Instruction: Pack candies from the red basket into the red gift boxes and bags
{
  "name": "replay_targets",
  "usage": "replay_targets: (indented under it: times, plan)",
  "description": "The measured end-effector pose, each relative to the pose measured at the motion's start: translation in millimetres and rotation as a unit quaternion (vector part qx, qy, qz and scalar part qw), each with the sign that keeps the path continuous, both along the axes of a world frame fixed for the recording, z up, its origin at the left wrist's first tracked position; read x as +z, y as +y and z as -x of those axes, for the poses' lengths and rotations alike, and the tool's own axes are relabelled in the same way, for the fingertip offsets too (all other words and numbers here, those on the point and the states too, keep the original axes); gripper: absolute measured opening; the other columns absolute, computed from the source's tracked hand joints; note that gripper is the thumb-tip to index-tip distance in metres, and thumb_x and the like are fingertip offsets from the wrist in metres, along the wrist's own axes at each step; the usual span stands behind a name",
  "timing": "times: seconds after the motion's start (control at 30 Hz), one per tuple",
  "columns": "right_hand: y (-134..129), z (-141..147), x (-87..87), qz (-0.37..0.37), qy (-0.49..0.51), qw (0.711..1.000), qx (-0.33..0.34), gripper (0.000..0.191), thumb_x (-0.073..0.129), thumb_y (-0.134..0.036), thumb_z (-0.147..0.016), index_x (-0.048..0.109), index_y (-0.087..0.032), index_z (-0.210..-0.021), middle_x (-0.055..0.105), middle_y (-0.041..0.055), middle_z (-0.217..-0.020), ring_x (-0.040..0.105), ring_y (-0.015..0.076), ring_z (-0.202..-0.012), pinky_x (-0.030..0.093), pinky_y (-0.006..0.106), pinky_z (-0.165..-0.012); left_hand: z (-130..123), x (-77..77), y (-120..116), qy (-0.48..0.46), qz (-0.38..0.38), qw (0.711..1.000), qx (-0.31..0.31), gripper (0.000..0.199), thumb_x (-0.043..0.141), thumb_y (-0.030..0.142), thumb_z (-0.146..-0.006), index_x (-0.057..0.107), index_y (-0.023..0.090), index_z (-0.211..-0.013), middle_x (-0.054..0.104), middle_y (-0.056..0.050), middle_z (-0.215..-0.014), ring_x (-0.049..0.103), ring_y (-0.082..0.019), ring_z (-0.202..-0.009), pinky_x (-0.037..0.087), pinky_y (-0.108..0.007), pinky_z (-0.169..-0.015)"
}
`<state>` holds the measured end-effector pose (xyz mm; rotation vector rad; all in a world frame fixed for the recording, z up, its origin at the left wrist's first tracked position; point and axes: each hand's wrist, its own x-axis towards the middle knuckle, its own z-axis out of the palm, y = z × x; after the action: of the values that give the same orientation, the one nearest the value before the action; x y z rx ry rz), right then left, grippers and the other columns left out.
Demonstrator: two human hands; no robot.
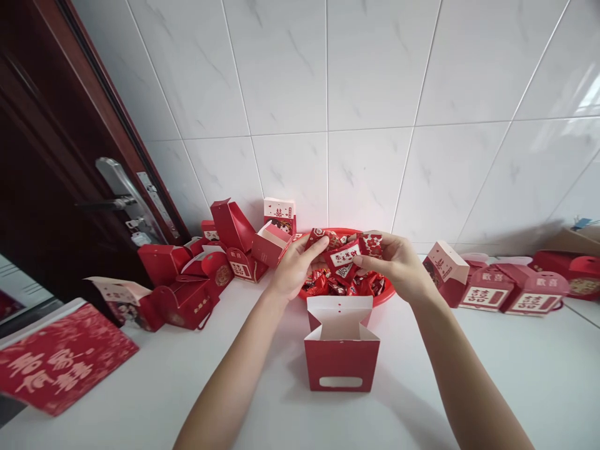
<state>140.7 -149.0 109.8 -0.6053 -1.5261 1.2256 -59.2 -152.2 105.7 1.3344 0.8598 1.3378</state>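
Both hands are raised over a red plastic basket (385,295) of wrapped candies (335,286). My left hand (293,265) is closed on red patterned candy packets (320,237), thumb on top. My right hand (398,259) pinches further red packets (372,244). A packet with a white label and dark characters (345,256) lies between the hands, its right edge under my right thumb. How many packets each hand holds I cannot tell. Just in front of the basket stands an upright red gift box (342,365), its top flaps apart and its white inside showing.
Several red gift boxes (185,306) crowd the left of the white table (262,406). More boxes (485,287) stand at the right by the tiled wall (370,81). A large red printed bag or card (65,356) lies at the left edge, near a dark door (51,156).
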Motion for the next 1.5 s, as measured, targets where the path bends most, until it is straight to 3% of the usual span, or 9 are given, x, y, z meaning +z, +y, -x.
replay_targets:
  times: [0.17, 0.33, 0.53, 0.7, 0.87, 1.0, 1.17, 1.37, 1.5]
  plan:
    - [-8.0, -4.6, 5.7, -0.012, 0.018, 0.999, -0.024, 0.026, 0.085, -0.031, -0.073, 0.078, -0.018, -0.095, 0.079, 0.0054, -0.089, 0.075, 0.0197, -0.074, 0.064, 0.031, -0.064, 2.3, 2.5, -8.9, -0.051, -0.02, 0.998, -0.003, 0.044, 0.082, 0.052, -0.07, 0.075, 0.02, -0.1, 0.078, -0.008, -0.109, 0.07, -0.031, -0.11, 0.058, -0.041, -0.09]
    - [-4.7, -12.8, 5.6, -0.004, 0.034, 0.998, -0.051, 0.028, 0.087, -0.031, -0.072, 0.078, -0.017, -0.094, 0.078, 0.0066, -0.085, 0.075, 0.0212, -0.073, 0.065, 0.032, -0.065, 5.5, 3.6, -14.4, -0.035, -0.089, 0.993, 0.072, 0.027, 0.084, 0.041, -0.069, 0.076, 0.02, -0.084, 0.076, -0.008, -0.116, 0.064, -0.03, -0.121, 0.052, -0.042, -0.103]
    - [1.3, -17.4, 2.8, 0.016, 0.028, 0.997, -0.063, 0.03, 0.088, -0.034, -0.072, 0.078, -0.017, -0.095, 0.079, 0.0079, -0.087, 0.075, 0.0212, -0.073, 0.065, 0.032, -0.064, 0.8, -0.5, -15.9, 0.03, -0.148, 0.976, 0.158, 0.043, 0.084, 0.031, -0.071, 0.071, 0.025, -0.112, 0.072, -0.005, -0.124, 0.063, -0.03, -0.125, 0.054, -0.04, -0.102]
    - [5.3, -14.1, 2.8, 0.035, 0.051, 0.996, -0.064, 0.031, 0.089, -0.035, -0.069, 0.077, -0.016, -0.09, 0.079, 0.0087, -0.088, 0.075, 0.0221, -0.076, 0.066, 0.032, -0.065, 0.0, -1.7, -14.8, 0.051, -0.136, 0.979, 0.144, 0.046, 0.084, 0.029, -0.07, 0.07, 0.025, -0.115, 0.072, -0.006, -0.126, 0.063, -0.031, -0.124, 0.058, -0.037, -0.095]
    - [9.7, -12.9, 0.1, 0.028, 0.065, 0.993, -0.099, 0.03, 0.09, -0.034, -0.068, 0.075, -0.017, -0.088, 0.079, 0.0076, -0.086, 0.075, 0.0212, -0.074, 0.066, 0.031, -0.064, 0.1, -2.6, -14.2, 0.028, -0.133, 0.983, 0.126, 0.039, 0.084, 0.026, -0.07, 0.074, 0.023, -0.108, 0.075, -0.005, -0.117, 0.071, -0.027, -0.107, 0.06, -0.038, -0.092]
    - [9.8, -9.9, -2.4, 0.014, 0.07, 0.986, -0.153, 0.027, 0.087, -0.033, -0.071, 0.073, -0.02, -0.089, 0.078, 0.0048, -0.085, 0.076, 0.0206, -0.075, 0.067, 0.032, -0.066, -0.5, -5.3, -11.5, -0.007, -0.129, 0.984, 0.122, 0.039, 0.087, 0.026, -0.068, 0.077, 0.022, -0.105, 0.076, -0.006, -0.116, 0.068, -0.027, -0.115, 0.057, -0.038, -0.098]
    - [3.1, 4.8, -2.1, -0.005, 0.053, 0.989, -0.141, 0.026, 0.083, -0.033, -0.075, 0.07, -0.02, -0.093, 0.077, 0.004, -0.085, 0.075, 0.0208, -0.069, 0.066, 0.034, -0.063, -1.7, -7.5, -8.4, -0.034, -0.06, 0.994, 0.09, 0.038, 0.088, 0.03, -0.067, 0.079, 0.021, -0.102, 0.075, -0.007, -0.118, 0.067, -0.028, -0.116, 0.056, -0.039, -0.097]
    - [-3.2, 15.2, 0.4, -0.007, 0.039, 0.988, -0.146, 0.024, 0.082, -0.033, -0.076, 0.068, -0.02, -0.09, 0.077, 0.0035, -0.083, 0.074, 0.0202, -0.072, 0.064, 0.032, -0.063, -4.4, -9.3, -9.1, 0.027, -0.056, 0.994, 0.091, 0.048, 0.092, 0.026, -0.061, 0.074, 0.019, -0.105, 0.071, -0.008, -0.124, 0.065, -0.028, -0.116, 0.055, -0.039, -0.098]
    - [-5.2, 17.3, -1.4, -0.027, 0.022, 0.986, -0.166, 0.023, 0.08, -0.034, -0.077, 0.069, -0.02, -0.091, 0.076, 0.0035, -0.084, 0.073, 0.0211, -0.075, 0.063, 0.033, -0.063, -7.7, -11.7, -10.3, 0.063, -0.063, 0.99, 0.107, 0.044, 0.09, 0.024, -0.062, 0.073, 0.019, -0.103, 0.072, -0.007, -0.117, 0.067, -0.027, -0.11, 0.057, -0.035, -0.088]
